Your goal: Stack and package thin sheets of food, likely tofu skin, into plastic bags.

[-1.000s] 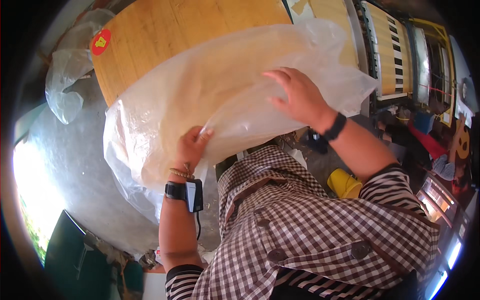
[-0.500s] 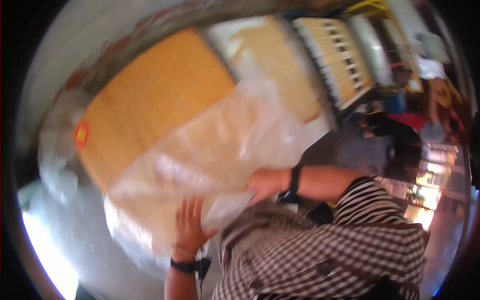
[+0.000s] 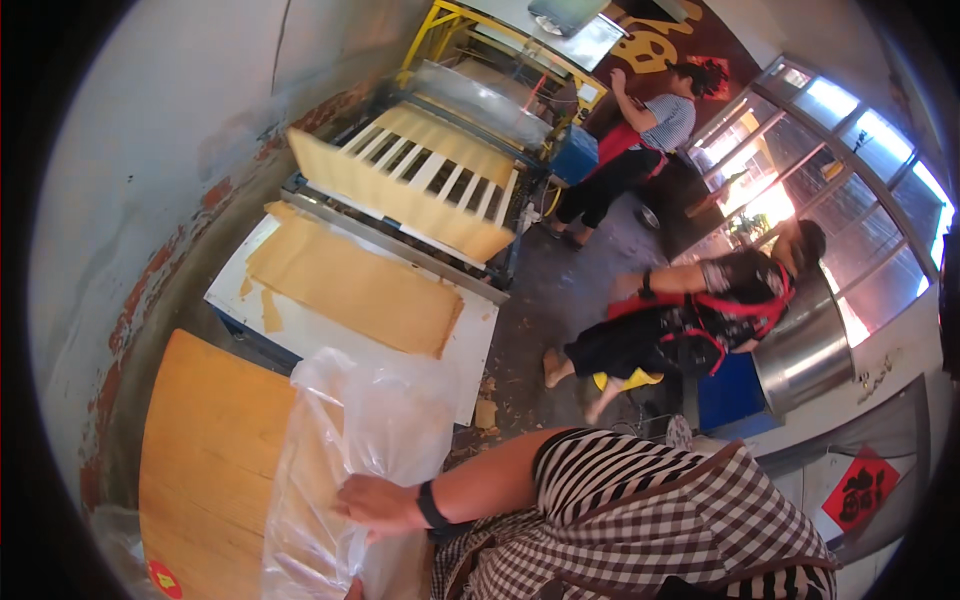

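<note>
A large clear plastic bag [image 3: 385, 415] lies crumpled over the near side of an orange-brown wooden tabletop [image 3: 205, 440]. Tan material shows dimly through the plastic; what it is I cannot make out. My right hand [image 3: 380, 505], with a black band at the wrist, rests on the bag, its fingers curled into the plastic. Of my left hand [image 3: 355, 590] only a fingertip or so shows at the lower edge, beside the bag; its other fingers are out of the picture.
Beyond the tabletop, a thin tan sheet [image 3: 350, 285] lies on a white table [image 3: 235, 280]. Behind it stands a machine with white slats [image 3: 430, 165] and tan sheets. Two people in red aprons, one near [image 3: 700, 310] and one farther [image 3: 640, 130], are at the right. A rough wall [image 3: 150, 170] runs along the left.
The view has swung up and to the right, bringing the machine and people into sight. My left hand, earlier spread flat on the plastic, is now almost out of the picture. My right hand stays at the bag.
</note>
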Demonstrator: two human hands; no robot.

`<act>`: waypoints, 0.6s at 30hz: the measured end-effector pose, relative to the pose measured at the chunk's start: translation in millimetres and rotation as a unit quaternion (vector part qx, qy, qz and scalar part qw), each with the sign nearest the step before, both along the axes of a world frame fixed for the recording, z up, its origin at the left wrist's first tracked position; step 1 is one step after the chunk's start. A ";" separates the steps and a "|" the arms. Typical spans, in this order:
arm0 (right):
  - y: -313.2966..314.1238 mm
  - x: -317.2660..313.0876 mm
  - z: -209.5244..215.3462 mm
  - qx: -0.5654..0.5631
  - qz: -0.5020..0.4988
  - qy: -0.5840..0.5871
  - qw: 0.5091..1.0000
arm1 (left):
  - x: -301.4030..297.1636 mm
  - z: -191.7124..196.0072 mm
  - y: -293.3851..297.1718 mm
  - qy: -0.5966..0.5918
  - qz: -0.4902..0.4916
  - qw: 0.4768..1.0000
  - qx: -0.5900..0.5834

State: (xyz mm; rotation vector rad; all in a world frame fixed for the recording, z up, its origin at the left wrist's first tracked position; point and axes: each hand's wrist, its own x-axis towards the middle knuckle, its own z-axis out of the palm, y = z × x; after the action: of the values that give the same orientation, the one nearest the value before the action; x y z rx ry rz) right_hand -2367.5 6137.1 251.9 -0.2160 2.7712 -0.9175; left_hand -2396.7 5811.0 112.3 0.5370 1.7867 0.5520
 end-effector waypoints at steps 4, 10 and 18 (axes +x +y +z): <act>-19.7 59.7 -13.8 0.031 0.111 0.199 0.973 | -8.7 5.8 12.6 -0.003 -0.012 1.000 -0.023; -56.5 55.7 -43.9 0.029 0.138 -0.146 0.979 | -9.6 3.9 8.2 -0.009 -0.030 0.998 -0.057; -38.2 32.9 -66.3 -0.046 0.127 -0.270 0.953 | 36.5 167.7 84.3 0.545 0.060 0.828 0.119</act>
State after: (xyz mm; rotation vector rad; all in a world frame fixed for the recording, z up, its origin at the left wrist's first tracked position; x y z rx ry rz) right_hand -2334.6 6099.0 185.6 -0.2793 2.1459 -0.8798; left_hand -2360.2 5895.3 279.9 1.0553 2.8730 0.6047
